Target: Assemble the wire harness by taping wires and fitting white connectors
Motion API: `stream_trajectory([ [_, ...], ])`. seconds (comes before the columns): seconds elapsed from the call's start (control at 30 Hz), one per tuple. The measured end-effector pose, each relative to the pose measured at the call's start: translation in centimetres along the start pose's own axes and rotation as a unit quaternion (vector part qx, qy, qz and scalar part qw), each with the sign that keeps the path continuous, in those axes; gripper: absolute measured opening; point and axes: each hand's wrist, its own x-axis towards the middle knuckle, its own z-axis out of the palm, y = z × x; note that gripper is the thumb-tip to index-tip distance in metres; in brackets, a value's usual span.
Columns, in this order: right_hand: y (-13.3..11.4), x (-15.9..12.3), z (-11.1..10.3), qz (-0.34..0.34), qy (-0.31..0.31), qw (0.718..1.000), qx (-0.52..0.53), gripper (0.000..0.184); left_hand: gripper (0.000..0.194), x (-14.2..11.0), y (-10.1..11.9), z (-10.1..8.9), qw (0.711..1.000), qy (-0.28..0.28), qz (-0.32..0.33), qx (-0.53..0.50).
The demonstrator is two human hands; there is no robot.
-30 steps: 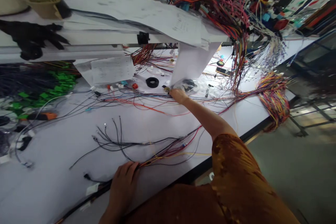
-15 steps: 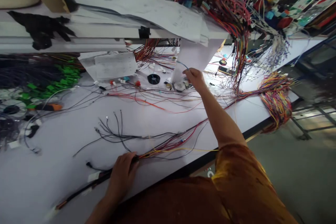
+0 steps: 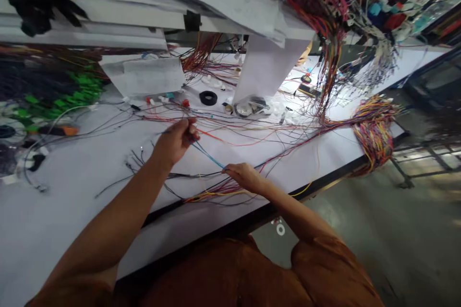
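My left hand (image 3: pixel 175 141) is raised over the white work table (image 3: pixel 72 211), its fingers pinched on thin wires. A thin blue wire (image 3: pixel 209 155) runs from that hand down to my right hand (image 3: pixel 245 176). My right hand is closed on wires near the table's front edge, over a loose bundle of red, yellow and black wires (image 3: pixel 216 192). Thin multicoloured wires cross the tabletop beneath both hands. Farther off lie a black rubber ring (image 3: pixel 208 98) and a clear plastic bag of small parts (image 3: pixel 248 108).
Above the far side, a raised white shelf (image 3: pixel 144 5) carries papers, with dense coloured wire bundles (image 3: pixel 329 43) hanging from it. A coil of coloured wires (image 3: pixel 374 134) hangs at the right edge. Green connectors (image 3: pixel 82 84) lie at the left. The concrete floor (image 3: pixel 360 230) lies beyond the table's front edge.
My right hand has come back from the plastic bag to the near wires. My left hand has left the table's front edge and risen, and the blue wire now stretches between my hands.
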Motion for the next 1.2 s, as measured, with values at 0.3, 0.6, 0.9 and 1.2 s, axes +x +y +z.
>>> stream_trajectory([
  [0.3, 4.1, 0.7, 0.5, 0.052, 0.000, 0.999, 0.017, 0.039, 0.018, -2.1, 6.5, -7.3, 0.980, 0.153, 0.112, -0.054],
  [0.6, 4.1, 1.5, 0.7, 0.092, 0.035, 0.994, 0.040, 0.043, 0.019, -4.9, 6.7, -13.1, 0.977, 0.149, 0.076, -0.129],
  [0.9, 4.3, 1.0, 1.1, 0.155, 0.081, 0.980, 0.097, 0.042, 0.032, -8.6, 7.7, -16.7, 0.988, 0.100, 0.097, 0.066],
  [1.2, 3.9, 1.0, 0.8, 0.139, 0.070, 0.981, 0.116, 0.034, 0.025, -10.7, 4.5, -17.4, 0.912, 0.176, 0.058, 0.367],
])
